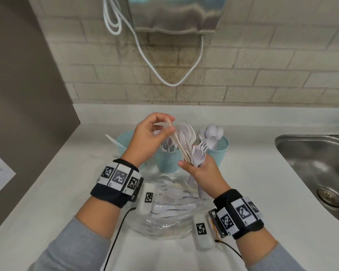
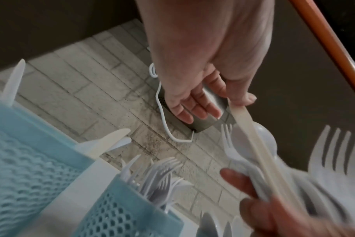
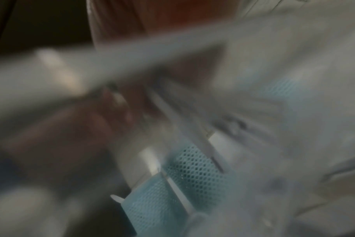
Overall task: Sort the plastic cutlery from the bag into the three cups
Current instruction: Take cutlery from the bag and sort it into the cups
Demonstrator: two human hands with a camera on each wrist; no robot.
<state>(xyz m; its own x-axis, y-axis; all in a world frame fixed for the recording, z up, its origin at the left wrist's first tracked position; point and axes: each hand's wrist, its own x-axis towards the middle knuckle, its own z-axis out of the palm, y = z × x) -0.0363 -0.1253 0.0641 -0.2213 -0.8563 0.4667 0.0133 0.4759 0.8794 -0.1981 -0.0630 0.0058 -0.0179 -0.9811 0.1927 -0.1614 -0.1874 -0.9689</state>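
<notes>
The left hand (image 1: 152,132) is raised above the cups and pinches the upper end of a cream-coloured piece (image 1: 177,141) between thumb and fingertip, its other fingers loosely spread in the left wrist view; whether this piece is a knife cannot be told, as its lower end is hidden in the bundle. The right hand (image 1: 201,171) is curled round a bundle of cutlery (image 1: 192,151), mostly white forks with their tines up, held upright just in front of the cups. Three pale blue mesh cups stand in a row on the white counter (image 1: 67,182): the left cup (image 1: 123,141) holds knives, the middle cup (image 1: 167,160) holds forks, and the right cup (image 1: 220,151) holds spoons. Below the hands lies the clear plastic bag (image 1: 164,225), crumpled on the counter, with white spoons and other pieces inside. A steel sink (image 1: 311,169) is set into the counter at the right, and a white cable (image 1: 164,79) hangs against the tiled wall behind. The right wrist view is too blurred to add more than a patch of blue mesh
</notes>
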